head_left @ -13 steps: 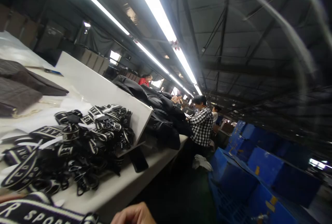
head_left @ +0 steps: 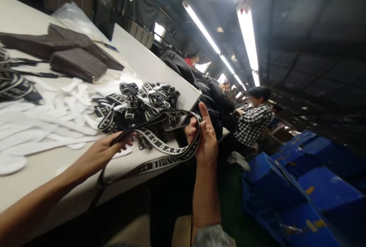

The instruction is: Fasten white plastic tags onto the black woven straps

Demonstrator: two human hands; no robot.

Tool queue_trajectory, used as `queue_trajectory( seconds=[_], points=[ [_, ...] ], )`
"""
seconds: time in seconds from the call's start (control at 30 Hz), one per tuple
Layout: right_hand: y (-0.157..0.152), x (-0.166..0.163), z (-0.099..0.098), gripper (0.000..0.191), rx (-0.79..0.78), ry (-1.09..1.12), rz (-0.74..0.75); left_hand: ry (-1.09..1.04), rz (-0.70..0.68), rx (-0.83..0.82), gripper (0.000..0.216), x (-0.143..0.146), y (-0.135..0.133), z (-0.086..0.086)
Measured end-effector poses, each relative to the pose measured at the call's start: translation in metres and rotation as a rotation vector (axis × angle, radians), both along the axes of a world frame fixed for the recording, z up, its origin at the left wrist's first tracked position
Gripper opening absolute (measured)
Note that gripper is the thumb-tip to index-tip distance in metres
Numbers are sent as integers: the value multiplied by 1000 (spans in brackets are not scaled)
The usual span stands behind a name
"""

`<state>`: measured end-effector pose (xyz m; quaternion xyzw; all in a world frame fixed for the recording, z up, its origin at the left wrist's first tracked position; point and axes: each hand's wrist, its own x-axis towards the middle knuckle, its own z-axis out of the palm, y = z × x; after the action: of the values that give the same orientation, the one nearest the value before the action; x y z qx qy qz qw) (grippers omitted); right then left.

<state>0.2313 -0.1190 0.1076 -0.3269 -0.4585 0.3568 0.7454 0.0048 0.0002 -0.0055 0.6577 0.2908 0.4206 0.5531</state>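
Observation:
A long black webbing strap (head_left: 162,146) with white edges and white lettering runs in loops between my two hands, above the table's front edge. My left hand (head_left: 113,147) is closed around it on the left, fingers partly hidden beneath. On the right, my right hand (head_left: 204,138) grips the strap's bend, with one finger pointing up and others curled against the band. Part of the strap hangs down past the table edge. Just behind lies a bundled heap of similar straps (head_left: 131,104) with black hardware.
White cut strips (head_left: 48,121) cover the table on the left, with dark brown pouches (head_left: 80,63) behind. A white board (head_left: 151,67) stands across the table, black bags (head_left: 211,90) beyond it. Blue bins (head_left: 328,189) line the right. A person in a checked shirt (head_left: 253,125) works farther along.
The view has swung left and down. Both forearms now show, and the strap, at the bottom edge before, is raised and looped between my hands.

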Motion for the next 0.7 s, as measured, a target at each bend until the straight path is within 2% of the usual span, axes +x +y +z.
queue_trajectory(
  seconds=[0.17,0.33,0.43,0.57,0.63,0.7],
  points=[
    [20,-19,29,61,98,-147,55,-51,-166,101,35,32,7,-9],
    [28,-34,44,69,111,-281,-16,-79,-313,217,33,50,5,-7],
    [35,-36,45,75,122,-283,-15,-96,-379,218,34,53,-7,2],
    [49,-39,37,68,167,-173,49,-119,-422,159,46,52,-24,15],
    [55,-42,34,64,194,-123,26,-148,-447,153,46,55,-31,15],
    [61,-46,33,64,223,-109,-62,-183,-509,144,43,61,-36,11]
  ],
)
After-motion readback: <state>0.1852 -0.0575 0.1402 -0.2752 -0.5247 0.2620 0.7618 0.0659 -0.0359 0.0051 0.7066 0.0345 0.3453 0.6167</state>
